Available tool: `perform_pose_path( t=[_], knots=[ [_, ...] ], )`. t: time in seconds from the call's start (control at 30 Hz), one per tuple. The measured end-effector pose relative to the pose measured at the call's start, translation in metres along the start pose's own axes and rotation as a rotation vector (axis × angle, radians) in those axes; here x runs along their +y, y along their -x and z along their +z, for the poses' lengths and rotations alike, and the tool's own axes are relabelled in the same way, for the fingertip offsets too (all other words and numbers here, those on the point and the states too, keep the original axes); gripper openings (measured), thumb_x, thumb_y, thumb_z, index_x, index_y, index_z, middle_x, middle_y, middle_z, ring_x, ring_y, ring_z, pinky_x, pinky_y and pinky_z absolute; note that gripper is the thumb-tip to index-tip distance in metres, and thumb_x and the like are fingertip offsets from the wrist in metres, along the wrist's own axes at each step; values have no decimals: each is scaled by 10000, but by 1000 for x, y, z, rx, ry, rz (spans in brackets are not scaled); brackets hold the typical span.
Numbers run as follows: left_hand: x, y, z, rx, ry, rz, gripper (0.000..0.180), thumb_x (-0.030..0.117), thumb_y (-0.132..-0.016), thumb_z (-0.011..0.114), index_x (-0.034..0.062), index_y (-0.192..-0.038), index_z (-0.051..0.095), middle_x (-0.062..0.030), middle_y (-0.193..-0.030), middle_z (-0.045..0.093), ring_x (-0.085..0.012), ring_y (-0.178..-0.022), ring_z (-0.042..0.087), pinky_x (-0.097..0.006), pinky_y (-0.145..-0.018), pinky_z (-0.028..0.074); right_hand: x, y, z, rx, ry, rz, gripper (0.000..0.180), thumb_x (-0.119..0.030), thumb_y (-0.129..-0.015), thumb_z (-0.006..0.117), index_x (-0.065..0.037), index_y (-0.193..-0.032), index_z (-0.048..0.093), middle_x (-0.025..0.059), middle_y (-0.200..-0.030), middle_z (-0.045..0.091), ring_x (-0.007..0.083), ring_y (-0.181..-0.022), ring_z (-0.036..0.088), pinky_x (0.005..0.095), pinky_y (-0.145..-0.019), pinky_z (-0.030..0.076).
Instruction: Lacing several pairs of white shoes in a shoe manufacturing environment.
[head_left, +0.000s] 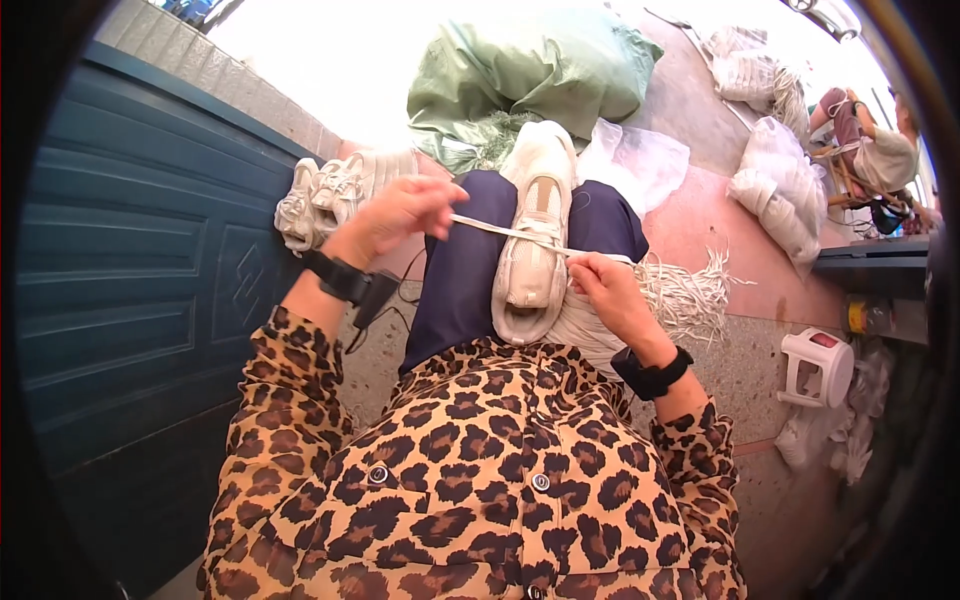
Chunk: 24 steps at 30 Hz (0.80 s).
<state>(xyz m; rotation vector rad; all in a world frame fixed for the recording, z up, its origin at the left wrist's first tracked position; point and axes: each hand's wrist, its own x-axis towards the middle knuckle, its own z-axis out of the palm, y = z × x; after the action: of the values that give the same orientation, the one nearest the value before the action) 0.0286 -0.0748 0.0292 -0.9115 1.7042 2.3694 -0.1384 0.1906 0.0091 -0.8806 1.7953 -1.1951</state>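
A white shoe (535, 270) rests lengthwise between my thighs, its toe pointing away from me. Across its tongue runs a flat white shoelace (515, 234), stretched taut between both hands. My left hand (415, 212), slightly blurred, is left of the shoe with its fingers closed around one end of the lace. On the right of the shoe, my right hand (608, 288) pinches the other part of the lace between thumb and forefinger. A thick bundle of loose white laces (690, 296) lies over my right leg, partly hidden by my right hand and wrist.
Several white shoes (328, 195) sit left, beside a dark blue panelled door (130, 240). A large green sack (530, 75) stands ahead. At right are a stuffed white plastic bag (778, 185), a white stool (818, 368) and another person (880, 150), seated.
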Motion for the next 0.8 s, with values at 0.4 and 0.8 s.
perform_pose_path(
  t=[0.4, 0.8],
  knots=[
    [-28, -8, 63, 135, -870, 395, 146, 105, -811, 575, -16, -850, 647, -84, -725, 628, -144, -658, 575, -263, -623, 450, 17, -33, 23, 312, 535, -222, 177, -155, -895, 437, -22, -836, 538, 167, -805, 564, 344, -800, 538, 426, -694, 421],
    [-48, -9, 69, 260, -860, 432, 172, 131, -813, 555, -13, -848, 641, -125, -665, 609, -213, -604, 585, -305, -575, 447, 6, -31, 26, 192, 749, -177, 137, -155, -857, 492, -35, -830, 552, 141, -820, 585, 305, -825, 566, 404, -699, 457]
  ],
)
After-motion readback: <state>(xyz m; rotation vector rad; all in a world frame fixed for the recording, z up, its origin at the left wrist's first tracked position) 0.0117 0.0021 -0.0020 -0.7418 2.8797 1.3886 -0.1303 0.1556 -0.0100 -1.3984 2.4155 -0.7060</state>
